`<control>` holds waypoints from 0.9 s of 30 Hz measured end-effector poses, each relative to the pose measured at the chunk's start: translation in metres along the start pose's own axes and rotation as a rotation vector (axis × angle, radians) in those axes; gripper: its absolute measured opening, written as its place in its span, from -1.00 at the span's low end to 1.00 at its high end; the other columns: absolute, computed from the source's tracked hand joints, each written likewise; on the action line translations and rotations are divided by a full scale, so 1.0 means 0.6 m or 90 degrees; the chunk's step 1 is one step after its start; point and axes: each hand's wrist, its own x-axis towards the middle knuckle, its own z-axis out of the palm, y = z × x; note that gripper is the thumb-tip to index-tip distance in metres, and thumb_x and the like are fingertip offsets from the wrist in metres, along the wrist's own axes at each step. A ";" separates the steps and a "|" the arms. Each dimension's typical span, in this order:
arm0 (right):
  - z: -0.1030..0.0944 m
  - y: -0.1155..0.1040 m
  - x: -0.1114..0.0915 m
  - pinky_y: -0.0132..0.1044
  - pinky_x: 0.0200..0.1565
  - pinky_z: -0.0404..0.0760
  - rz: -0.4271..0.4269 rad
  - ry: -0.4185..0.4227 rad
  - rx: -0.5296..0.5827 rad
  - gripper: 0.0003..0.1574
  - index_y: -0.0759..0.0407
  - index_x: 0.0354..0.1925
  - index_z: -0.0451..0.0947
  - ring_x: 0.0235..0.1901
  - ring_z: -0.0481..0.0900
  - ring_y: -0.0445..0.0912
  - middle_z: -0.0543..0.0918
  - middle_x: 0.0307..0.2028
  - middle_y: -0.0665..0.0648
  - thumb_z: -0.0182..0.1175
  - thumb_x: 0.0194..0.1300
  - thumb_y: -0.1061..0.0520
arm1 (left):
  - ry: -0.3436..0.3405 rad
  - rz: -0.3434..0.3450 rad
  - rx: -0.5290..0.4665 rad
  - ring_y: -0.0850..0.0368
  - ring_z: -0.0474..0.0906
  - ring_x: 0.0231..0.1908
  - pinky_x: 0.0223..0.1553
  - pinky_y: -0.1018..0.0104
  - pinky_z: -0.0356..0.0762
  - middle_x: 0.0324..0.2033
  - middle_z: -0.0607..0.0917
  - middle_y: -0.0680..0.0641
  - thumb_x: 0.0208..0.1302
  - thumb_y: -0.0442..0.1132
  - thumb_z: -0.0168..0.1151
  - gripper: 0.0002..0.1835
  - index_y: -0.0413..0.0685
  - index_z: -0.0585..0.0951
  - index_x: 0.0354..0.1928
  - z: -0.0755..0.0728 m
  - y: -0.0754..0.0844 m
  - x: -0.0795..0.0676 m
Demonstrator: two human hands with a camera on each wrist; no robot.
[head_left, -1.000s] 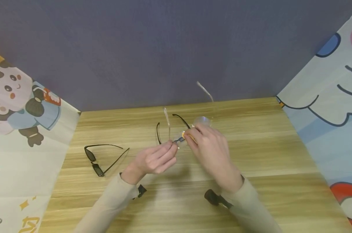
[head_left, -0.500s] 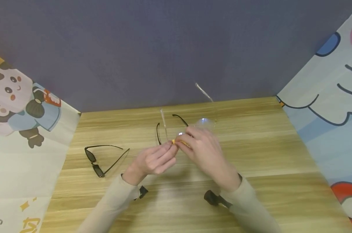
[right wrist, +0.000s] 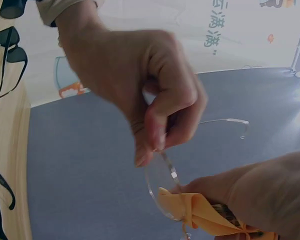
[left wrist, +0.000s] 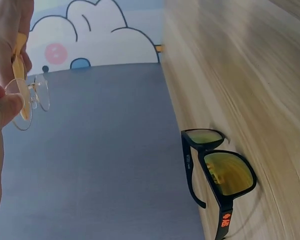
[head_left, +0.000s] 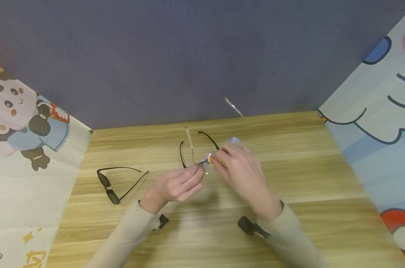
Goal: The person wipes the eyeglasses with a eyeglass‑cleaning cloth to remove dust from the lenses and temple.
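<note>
In the head view my left hand (head_left: 177,184) pinches the edge of a pair of thin wire-rimmed eyeglasses (right wrist: 173,172) with clear temples, held up above the table. The temples point away from me. My right hand (head_left: 241,169) grips an orange cleaning cloth (right wrist: 205,215), folded over a lens of the eyeglasses between the fingers. From the left wrist, the cloth shows through the round lens, beside the left thumb. Part of the eyeglasses is hidden behind the hands in the head view.
Black sunglasses (head_left: 112,195) lie on the table at the left, temples unfolded. A second black pair with yellow mirrored lenses (left wrist: 230,172) stands behind and below the hands. A grey panel (head_left: 202,63) rises at the table's back edge, with cartoon-printed walls (head_left: 366,130) at both sides.
My right hand slid left with the cloth up to the left fingertips, then back right along the lens. The left hand stayed almost still; the eyeglasses shifted slightly. The sunglasses have not moved.
</note>
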 end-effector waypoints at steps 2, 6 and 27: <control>0.005 0.004 0.004 -0.21 -0.23 0.62 -0.008 0.006 -0.016 -0.95 0.17 -0.32 0.75 -0.42 0.47 -0.05 0.62 -0.44 0.03 0.46 0.24 0.23 | -0.002 0.002 -0.001 0.09 0.71 -0.31 -0.09 0.37 0.77 -0.30 0.79 -0.14 0.31 -0.55 0.20 -0.81 -0.20 0.61 -0.45 0.001 0.002 0.001; 0.018 0.007 0.008 -0.23 -0.28 0.61 -0.028 0.006 -0.037 -0.92 0.17 -0.30 0.76 -0.44 0.49 -0.07 0.62 -0.44 0.03 0.48 0.24 0.19 | -0.007 -0.011 -0.014 0.08 0.71 -0.30 -0.09 0.37 0.77 -0.30 0.79 -0.15 0.31 -0.56 0.20 -0.80 -0.22 0.61 -0.46 0.003 0.006 0.001; 0.001 0.002 -0.008 -0.34 -0.45 0.53 -0.027 -0.036 0.019 -0.87 0.12 -0.28 0.77 -0.49 0.48 -0.15 0.66 -0.41 -0.02 0.52 0.19 0.16 | 0.007 -0.018 -0.008 0.12 0.72 -0.35 -0.14 0.40 0.78 -0.32 0.81 -0.12 0.29 -0.56 0.27 -0.83 -0.24 0.65 -0.44 0.005 0.007 -0.008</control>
